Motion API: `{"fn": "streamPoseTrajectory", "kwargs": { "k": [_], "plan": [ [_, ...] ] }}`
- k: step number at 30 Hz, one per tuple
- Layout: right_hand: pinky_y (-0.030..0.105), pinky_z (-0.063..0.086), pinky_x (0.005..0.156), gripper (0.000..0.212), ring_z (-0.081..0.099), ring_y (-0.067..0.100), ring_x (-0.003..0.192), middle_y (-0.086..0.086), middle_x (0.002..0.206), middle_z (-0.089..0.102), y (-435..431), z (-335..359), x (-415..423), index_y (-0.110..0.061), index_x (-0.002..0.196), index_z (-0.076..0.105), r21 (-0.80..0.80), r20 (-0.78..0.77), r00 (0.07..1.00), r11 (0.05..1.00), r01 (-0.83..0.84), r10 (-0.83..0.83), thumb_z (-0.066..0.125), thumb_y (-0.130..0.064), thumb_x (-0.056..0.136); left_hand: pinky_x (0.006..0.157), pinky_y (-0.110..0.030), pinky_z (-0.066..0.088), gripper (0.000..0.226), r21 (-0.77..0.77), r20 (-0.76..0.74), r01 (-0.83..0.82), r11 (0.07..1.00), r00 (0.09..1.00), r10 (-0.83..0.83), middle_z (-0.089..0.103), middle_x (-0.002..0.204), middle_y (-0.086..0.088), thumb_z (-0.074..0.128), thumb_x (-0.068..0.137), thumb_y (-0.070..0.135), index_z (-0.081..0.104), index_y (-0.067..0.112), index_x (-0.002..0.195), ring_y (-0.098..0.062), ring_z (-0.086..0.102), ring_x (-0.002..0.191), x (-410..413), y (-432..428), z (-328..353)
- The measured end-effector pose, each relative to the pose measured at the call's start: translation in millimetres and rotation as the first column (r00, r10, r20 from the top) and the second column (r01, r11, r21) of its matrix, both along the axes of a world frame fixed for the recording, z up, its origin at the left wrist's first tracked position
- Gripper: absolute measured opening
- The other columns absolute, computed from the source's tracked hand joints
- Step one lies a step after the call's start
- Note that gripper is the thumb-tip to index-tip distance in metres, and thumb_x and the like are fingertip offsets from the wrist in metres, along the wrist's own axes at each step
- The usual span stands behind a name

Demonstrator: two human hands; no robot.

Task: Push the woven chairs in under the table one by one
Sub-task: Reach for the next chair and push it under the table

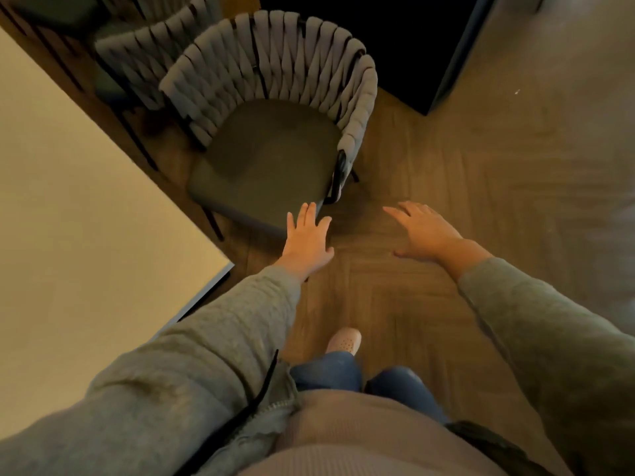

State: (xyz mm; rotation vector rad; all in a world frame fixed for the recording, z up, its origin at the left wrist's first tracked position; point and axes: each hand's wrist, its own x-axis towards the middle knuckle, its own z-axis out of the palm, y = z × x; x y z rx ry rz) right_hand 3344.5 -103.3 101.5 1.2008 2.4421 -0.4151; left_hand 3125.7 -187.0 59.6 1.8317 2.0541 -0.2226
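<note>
You're holding both hands flat, fingers spread, gripping nothing: left hand (pixel 307 237) hovering nearer the tabletop (pixel 86 218), right hand (pixel 424 231) farther from it. Woven chair (pixel 271 156) is standing just beside the tabletop edge, seat fully showing.

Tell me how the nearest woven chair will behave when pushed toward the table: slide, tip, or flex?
Nearest woven chair probably slides easily: thin dark legs on smooth wood floor. Pushed high on the woven back, it may tip or give slightly; the straps look soft. Pushing low at the seat seems steadier.
</note>
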Motion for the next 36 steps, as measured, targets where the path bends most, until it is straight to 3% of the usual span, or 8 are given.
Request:
{"fn": "streamPoseTrajectory", "kwargs": {
  "k": [6,9,13,21,26,29,32,36],
  "plan": [
    [0.038,0.016,0.119,0.096,0.014,0.029,0.147,0.012,0.160,0.016,129.9,0.5,18.0,-0.024,0.156,0.009,-0.026,0.000,0.997,0.997,-0.076,0.076,0.069,-0.045,0.085,0.118,-0.054,0.001,0.071,-0.052,0.025,-0.143,0.988,0.989,0.145,0.000,0.161,-0.014,0.055,0.093,0.044,0.022,0.021,0.152,-0.031,-0.005,0.148,17.1,102.8,-2.6],
    [0.040,0.013,0.119,0.094,0.011,0.029,0.148,0.012,0.161,0.013,202.4,-4.3,31.9,-0.024,0.156,0.008,-0.002,0.037,0.979,0.980,-0.201,0.201,0.067,-0.046,0.087,0.118,-0.055,0.003,0.068,0.009,0.039,-0.251,0.968,0.967,0.251,-0.003,0.161,-0.016,0.057,0.092,0.045,0.029,0.020,0.149,-0.034,-0.004,0.148,31.3,158.6,-8.7],
    [0.042,0.009,0.122,0.091,0.009,0.028,0.149,0.013,0.161,0.011,305.1,-6.1,46.6,-0.025,0.156,0.007,0.043,0.111,0.921,0.924,-0.381,0.374,0.063,-0.048,0.089,0.118,-0.055,0.005,0.066,0.115,-0.008,-0.417,0.902,0.907,0.421,-0.004,0.160,-0.016,0.054,0.092,0.048,0.033,0.017,0.146,-0.034,-0.002,0.148,55.9,237.5,-14.0],
    [0.043,0.009,0.122,0.093,0.010,0.028,0.149,0.011,0.161,0.013,468.0,0.9,27.9,-0.026,0.156,0.009,0.030,0.191,0.815,0.827,-0.562,0.547,0.068,-0.043,0.086,0.119,-0.055,0.003,0.079,0.071,0.078,-0.625,0.778,0.781,0.620,-0.005,0.161,-0.013,0.053,0.089,0.057,0.022,0.019,0.151,-0.032,-0.004,0.148,95.8,350.1,-14.4],
    [0.042,0.009,0.121,0.098,0.009,0.027,0.150,0.009,0.162,0.013,538.6,-14.2,-46.2,-0.028,0.155,0.008,0.056,0.155,0.733,0.735,-0.675,0.662,0.073,-0.037,0.084,0.118,-0.054,0.005,0.084,0.054,0.248,-0.785,0.617,0.609,0.753,0.009,0.160,-0.012,0.060,0.083,0.060,0.026,0.021,0.150,-0.030,0.004,0.148,70.2,411.4,-19.1],
    [0.043,0.007,0.121,0.099,0.008,0.027,0.150,0.010,0.162,0.012,572.1,-22.0,-96.1,-0.028,0.155,0.009,0.066,0.144,0.646,0.645,-0.762,0.749,0.075,-0.032,0.082,0.117,-0.055,0.014,0.089,-0.130,0.417,-0.885,0.447,0.360,0.835,0.023,0.156,-0.008,0.062,0.080,0.064,0.027,0.022,0.150,-0.029,0.019,0.145,47.0,451.0,-24.0],
    [0.044,0.008,0.121,0.095,0.010,0.028,0.149,0.011,0.160,0.016,604.5,-24.3,-154.5,-0.029,0.154,0.014,0.067,0.140,0.524,0.520,-0.852,0.840,0.075,-0.025,0.082,0.112,-0.053,0.030,0.094,-0.332,0.531,-0.885,0.327,0.112,0.840,0.029,0.152,-0.005,0.063,0.076,0.067,0.025,0.024,0.150,-0.031,0.030,0.139,16.8,488.6,-26.9],
    [0.045,0.007,0.122,0.087,0.005,0.027,0.149,0.011,0.160,0.014,637.5,-22.1,-219.3,-0.029,0.154,0.015,0.068,0.186,0.355,0.349,-0.935,0.916,0.067,-0.015,0.087,0.108,-0.051,0.036,0.110,-0.406,0.527,-0.869,0.282,0.029,0.849,0.036,0.149,-0.005,0.062,0.061,0.079,0.028,0.021,0.149,-0.030,0.037,0.135,-19.7,528.2,-29.5]
  ]
}}
